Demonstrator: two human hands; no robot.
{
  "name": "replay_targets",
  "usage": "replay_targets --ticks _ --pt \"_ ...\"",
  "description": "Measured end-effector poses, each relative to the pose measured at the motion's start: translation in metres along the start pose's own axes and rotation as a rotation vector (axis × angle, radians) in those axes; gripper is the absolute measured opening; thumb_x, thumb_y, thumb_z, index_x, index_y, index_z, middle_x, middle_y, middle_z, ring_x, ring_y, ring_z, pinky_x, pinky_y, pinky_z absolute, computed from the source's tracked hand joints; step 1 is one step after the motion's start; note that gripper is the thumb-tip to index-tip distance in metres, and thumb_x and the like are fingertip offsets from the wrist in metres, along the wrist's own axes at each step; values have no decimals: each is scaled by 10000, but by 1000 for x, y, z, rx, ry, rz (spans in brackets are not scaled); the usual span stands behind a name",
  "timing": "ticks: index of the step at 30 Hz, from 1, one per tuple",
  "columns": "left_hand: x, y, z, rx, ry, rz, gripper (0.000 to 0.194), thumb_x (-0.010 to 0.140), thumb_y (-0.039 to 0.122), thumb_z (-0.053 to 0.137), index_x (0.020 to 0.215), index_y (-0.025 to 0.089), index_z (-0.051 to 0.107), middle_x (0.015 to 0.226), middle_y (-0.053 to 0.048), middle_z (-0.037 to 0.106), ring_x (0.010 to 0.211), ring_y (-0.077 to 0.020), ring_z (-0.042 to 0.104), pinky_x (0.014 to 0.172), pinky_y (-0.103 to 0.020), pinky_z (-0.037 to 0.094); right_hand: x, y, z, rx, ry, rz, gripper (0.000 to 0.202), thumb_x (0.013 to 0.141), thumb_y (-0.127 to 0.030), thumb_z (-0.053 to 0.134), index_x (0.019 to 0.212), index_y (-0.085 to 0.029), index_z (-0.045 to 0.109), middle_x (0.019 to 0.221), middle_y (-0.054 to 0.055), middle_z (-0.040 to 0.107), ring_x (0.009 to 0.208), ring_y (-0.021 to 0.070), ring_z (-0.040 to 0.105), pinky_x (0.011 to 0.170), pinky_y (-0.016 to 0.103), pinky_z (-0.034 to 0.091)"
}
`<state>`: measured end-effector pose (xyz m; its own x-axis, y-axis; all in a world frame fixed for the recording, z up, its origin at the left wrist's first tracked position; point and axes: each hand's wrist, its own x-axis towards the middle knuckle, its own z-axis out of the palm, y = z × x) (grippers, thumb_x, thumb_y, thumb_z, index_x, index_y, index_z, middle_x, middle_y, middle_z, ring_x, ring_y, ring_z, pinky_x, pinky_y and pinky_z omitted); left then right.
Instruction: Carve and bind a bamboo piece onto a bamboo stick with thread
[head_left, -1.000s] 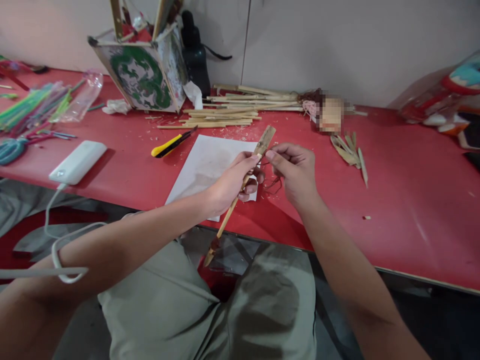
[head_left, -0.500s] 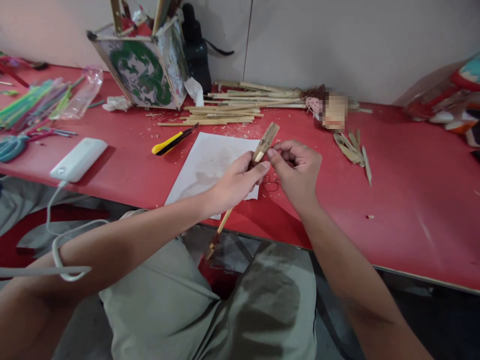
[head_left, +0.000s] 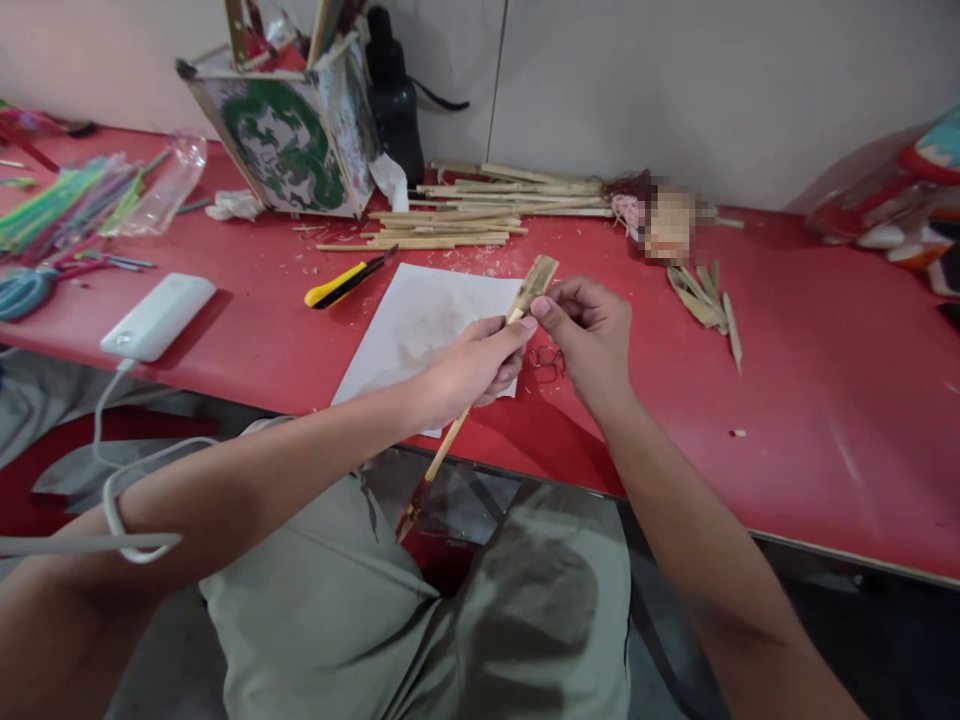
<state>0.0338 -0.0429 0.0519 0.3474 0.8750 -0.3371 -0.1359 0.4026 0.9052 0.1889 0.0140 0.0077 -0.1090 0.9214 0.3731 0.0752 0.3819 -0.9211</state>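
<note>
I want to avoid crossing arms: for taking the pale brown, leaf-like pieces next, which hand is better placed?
Right, probably: the right hand is nearer the leaf-like pieces, while the left hand grips the thin, yellowish wooden stick.

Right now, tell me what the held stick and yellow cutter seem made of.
Held stick: probably bamboo or wood, matte, judging by its pale straw colour.
Yellow cutter: likely smooth plastic, from its even, bright colour; the dark blade may be metal.

No readable text, labels, brands or numbers anywhere. Small mark on the white, rounded, plastic power bank [head_left: 159, 317], near its cable end: too small to read.
</note>
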Motion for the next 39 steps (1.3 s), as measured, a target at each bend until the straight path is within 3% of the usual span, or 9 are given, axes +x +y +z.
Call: replay_targets --ticks 3,10,14,20,23,28,33,39 --pt "1 0 -1 52 16 -35 381 1049 445 452 757 217 362 521 91 311 388 -32 186 375 -162 132 -1 1 0 45 -50 36 445 790 -647 808 768 -243 622 557 -67 381 498 94 291 489 285 220" --pt "2 2 -4 163 -1 -42 391 1061 404 409 724 210 363 539 70 348 380 -25 224 377 -171 147 -2 -2 1 103 -115 65 392 830 -592 795 823 -244 615 738 -18 617 519 90 404 477 279 273" --pt "0 3 -3 143 -1 -72 379 1041 410 463 731 215 368 552 74 331 383 -24 208 386 -184 124 -3 -4 0 117 -133 123 352 830 -575 794 916 -271 639 758 -19 636 560 116 495 513 284 347" --pt "4 -6 -3 156 17 -9 242 977 389 594 861 215 471 649 45 486 436 -40 364 406 -194 229 -3 -6 0 66 -116 123 373 865 -618 717 883 -245 707 760 24 646 660 166 584 559 310 415" --pt "8 -11 -5 231 100 99 160 934 276 643 983 217 503 752 30 556 508 -59 481 456 -210 360 -1 -2 0 98 -43 91 345 865 -578 733 846 -235 699 744 19 620 652 154 562 540 296 389" --pt "10 -15 -7 305 192 249 146 921 217 651 965 199 513 904 -5 599 601 -60 543 527 -211 479 2 6 -1 116 19 58 332 869 -560 754 856 -231 717 703 -7 545 575 116 445 512 284 331" --pt "8 -12 -6 205 219 274 140 956 257 641 932 190 520 854 -1 569 689 -80 569 574 -202 527 2 5 -4 151 15 135 377 887 -631 709 834 -260 663 602 -67 286 488 102 238 477 282 237" --pt "11 -8 -8 64 228 259 160 971 303 640 920 180 550 816 12 535 675 -73 545 554 -190 505 1 3 -7 137 -54 172 425 897 -666 674 864 -246 727 566 -66 283 493 109 248 502 296 219"
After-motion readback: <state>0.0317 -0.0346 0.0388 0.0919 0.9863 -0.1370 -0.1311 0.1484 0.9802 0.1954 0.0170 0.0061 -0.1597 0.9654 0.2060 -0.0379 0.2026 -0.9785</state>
